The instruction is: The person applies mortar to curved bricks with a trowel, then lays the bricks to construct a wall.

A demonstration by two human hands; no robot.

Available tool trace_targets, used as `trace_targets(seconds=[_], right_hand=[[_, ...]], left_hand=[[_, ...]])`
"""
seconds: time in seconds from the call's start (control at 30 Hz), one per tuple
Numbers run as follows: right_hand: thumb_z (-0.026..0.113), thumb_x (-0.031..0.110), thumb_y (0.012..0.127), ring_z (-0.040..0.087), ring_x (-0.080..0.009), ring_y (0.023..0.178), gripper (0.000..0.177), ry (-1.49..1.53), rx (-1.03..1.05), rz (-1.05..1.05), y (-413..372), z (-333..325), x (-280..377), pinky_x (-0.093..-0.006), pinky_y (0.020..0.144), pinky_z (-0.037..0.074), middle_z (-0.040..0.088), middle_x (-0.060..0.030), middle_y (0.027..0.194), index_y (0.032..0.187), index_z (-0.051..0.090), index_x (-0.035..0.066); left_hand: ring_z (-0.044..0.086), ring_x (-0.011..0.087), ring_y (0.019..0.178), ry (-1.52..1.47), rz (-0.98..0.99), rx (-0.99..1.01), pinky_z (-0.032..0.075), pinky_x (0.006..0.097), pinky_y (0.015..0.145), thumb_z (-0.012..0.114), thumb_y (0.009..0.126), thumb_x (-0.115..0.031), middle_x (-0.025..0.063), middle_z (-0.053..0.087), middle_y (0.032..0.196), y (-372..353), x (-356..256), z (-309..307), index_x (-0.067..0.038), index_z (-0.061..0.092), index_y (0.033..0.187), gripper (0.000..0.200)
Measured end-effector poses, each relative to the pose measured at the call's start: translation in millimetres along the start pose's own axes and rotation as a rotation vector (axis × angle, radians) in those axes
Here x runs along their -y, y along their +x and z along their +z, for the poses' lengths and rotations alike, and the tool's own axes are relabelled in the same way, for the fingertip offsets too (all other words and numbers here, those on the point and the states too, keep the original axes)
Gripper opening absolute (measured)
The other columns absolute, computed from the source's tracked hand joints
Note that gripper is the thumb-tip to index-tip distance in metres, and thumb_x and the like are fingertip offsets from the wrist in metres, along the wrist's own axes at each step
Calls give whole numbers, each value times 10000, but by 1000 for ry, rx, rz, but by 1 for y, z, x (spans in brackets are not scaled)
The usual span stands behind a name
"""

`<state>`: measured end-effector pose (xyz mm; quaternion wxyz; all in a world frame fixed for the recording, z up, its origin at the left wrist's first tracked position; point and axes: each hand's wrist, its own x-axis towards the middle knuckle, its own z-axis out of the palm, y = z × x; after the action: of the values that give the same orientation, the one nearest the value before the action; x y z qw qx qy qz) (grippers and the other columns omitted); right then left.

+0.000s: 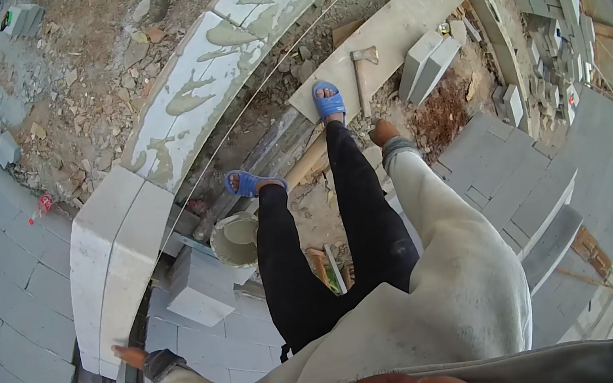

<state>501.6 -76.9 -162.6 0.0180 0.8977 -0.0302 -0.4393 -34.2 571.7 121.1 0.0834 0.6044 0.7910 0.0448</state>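
My left hand (131,355) is at the near end of a long pale block (112,278), fingers stretched out and touching its edge. This block lies in line with a curved block wall (186,90) smeared with grey mortar. My right hand (384,132) hangs with curled fingers near the handle end of a hatchet (362,82); whatever is in it, if anything, is hidden. The hatchet lies on a plank (407,19), where my right foot in a blue sandal (329,101) stands. A bucket (235,239) with grey residue sits below my left foot.
A taut string (257,79) runs along the wall. Grey blocks (201,284) lie under my left side, and more blocks (431,63) stand by the plank. Rubble (87,74) covers the ground beyond the wall. A red-labelled bottle (44,204) lies at left.
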Motion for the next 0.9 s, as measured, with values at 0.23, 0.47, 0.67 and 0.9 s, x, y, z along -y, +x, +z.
trace_targets(seconds=[0.23, 0.47, 0.67, 0.9], right_hand=[[618, 338, 816, 599, -457, 1078, 597, 90, -73, 64, 239, 114, -60, -477, 951, 479, 618, -335, 1119, 1200, 549, -114], [614, 284, 832, 643, -354, 838, 466, 241, -88, -25, 332, 172, -84, -439, 790, 528, 624, -231, 1013, 1114, 522, -75], [625, 293, 770, 582, -203, 632, 341, 1439, 310, 247, 179, 15, -39, -309, 550, 508, 551, -82, 730, 972, 527, 36], [578, 154, 894, 604, -170, 561, 423, 1474, 445, -320, -166, -76, 73, -282, 469, 513, 631, -130, 885, 1247, 408, -5]], left_hand=[[337, 325, 1391, -600, -52, -22, 260, 410, 1147, 382, 982, -566, 216, 293, 1533, 6, 18, -16, 44, 291, 1476, 790], [257, 254, 1445, -516, 184, 34, 169, 352, 1188, 366, 1034, -441, 171, 252, 1565, -30, -126, 11, 52, 197, 1500, 699], [393, 306, 1361, 10, 338, 45, 303, 355, 1115, 399, 1001, -482, 207, 471, 1426, -42, -152, 28, 44, 445, 1394, 658], [267, 323, 1431, 80, 304, 5, 195, 500, 1146, 376, 934, -646, 181, 313, 1534, -31, -127, 41, -60, 343, 1477, 800]])
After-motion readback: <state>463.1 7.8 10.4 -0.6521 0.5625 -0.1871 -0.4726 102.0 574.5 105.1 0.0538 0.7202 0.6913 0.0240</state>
